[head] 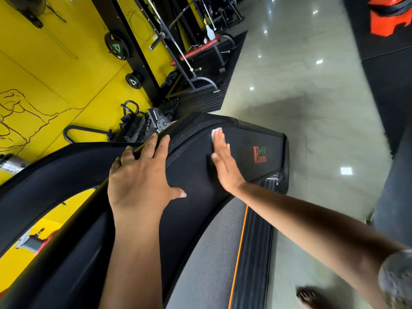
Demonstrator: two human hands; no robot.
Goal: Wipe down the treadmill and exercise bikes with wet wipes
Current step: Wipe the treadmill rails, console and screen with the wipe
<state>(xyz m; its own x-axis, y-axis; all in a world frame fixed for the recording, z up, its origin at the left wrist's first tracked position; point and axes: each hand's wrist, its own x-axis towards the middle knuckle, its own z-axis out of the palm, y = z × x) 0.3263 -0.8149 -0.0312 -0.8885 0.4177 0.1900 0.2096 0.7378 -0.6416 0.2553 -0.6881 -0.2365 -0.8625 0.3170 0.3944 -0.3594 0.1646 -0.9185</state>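
My right hand [223, 161], fingers straight, presses the wipe [216, 131] near the treadmill's [256, 141] front edge, left hand [140, 175] spread flat at its left edge; I judge the belt [211, 241] and bikes are still to do.

Mottled grey short sleeve [398, 278] on right arm [312, 226]; left hand [138, 181], right hand [225, 166], foot [308, 296] bare.

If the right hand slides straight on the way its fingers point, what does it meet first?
The right hand lies flat on the hood, wipe under its fingertips. Straight on, it probably meets only the hood's far edge, then open air above the mat; depth there is unclear.
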